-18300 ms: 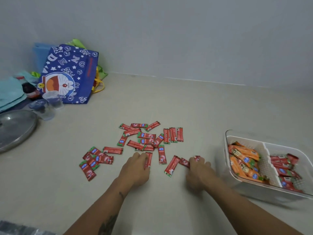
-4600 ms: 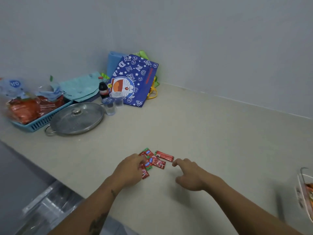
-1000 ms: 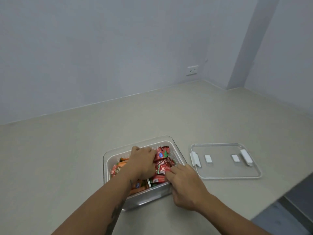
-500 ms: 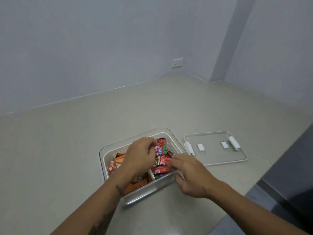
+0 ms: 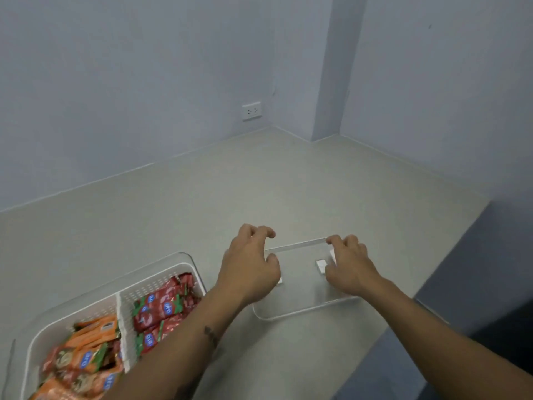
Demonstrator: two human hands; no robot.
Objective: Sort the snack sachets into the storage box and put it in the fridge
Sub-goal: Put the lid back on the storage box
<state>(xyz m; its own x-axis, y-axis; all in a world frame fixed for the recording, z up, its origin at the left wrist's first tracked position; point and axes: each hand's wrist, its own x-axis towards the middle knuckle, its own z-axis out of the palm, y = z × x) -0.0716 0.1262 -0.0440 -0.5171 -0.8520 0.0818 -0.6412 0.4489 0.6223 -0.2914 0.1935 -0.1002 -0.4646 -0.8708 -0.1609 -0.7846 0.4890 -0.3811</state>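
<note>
Now 2 hands (image 5: 248, 267) on 1 lid (image 5: 300, 304); 1 box (image 5: 161, 272).

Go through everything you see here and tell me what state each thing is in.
Storage box: open, no lid on.
Red sachets: in the right compartment.
Orange sachets: in the left compartment.
Lid: flat on the counter, beside the box.
Left hand: fingers curled over the lid's left end.
Right hand: fingers on the lid's right end.

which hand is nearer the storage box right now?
Left. The left hand hovers at the clear lid's near-box end, just right of the storage box; the right hand grips the lid's far end.
</note>
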